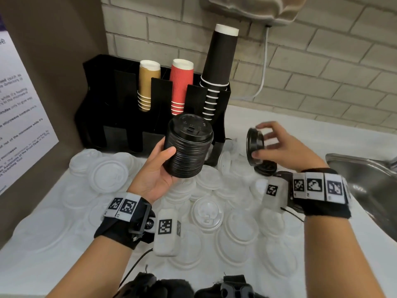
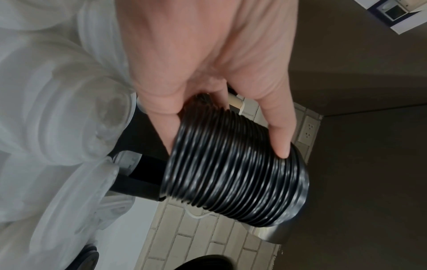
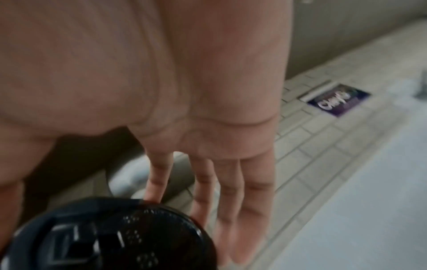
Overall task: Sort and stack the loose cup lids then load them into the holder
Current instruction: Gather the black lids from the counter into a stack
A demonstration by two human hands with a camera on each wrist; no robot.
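My left hand (image 1: 160, 168) grips a tall stack of black lids (image 1: 188, 145) above the counter, thumb on its side; the left wrist view shows the stack of black lids (image 2: 233, 169) with my thumb (image 2: 280, 138) across its ribs. My right hand (image 1: 272, 145) holds a black lid (image 1: 255, 146) on edge between thumb and fingers, to the right of the stack. In the right wrist view the black lid (image 3: 110, 235) fills the lower left. More black lids (image 1: 265, 168) lie below it. The black holder (image 1: 120, 117) stands behind. Several white lids (image 1: 207, 214) cover the counter.
The holder carries gold cups (image 1: 148, 84), red cups (image 1: 180, 87) and a tall stack of black cups (image 1: 219, 69). A steel sink (image 1: 365, 183) lies at the right. A brick wall (image 1: 322, 61) is behind, and a poster (image 1: 19, 117) hangs at left.
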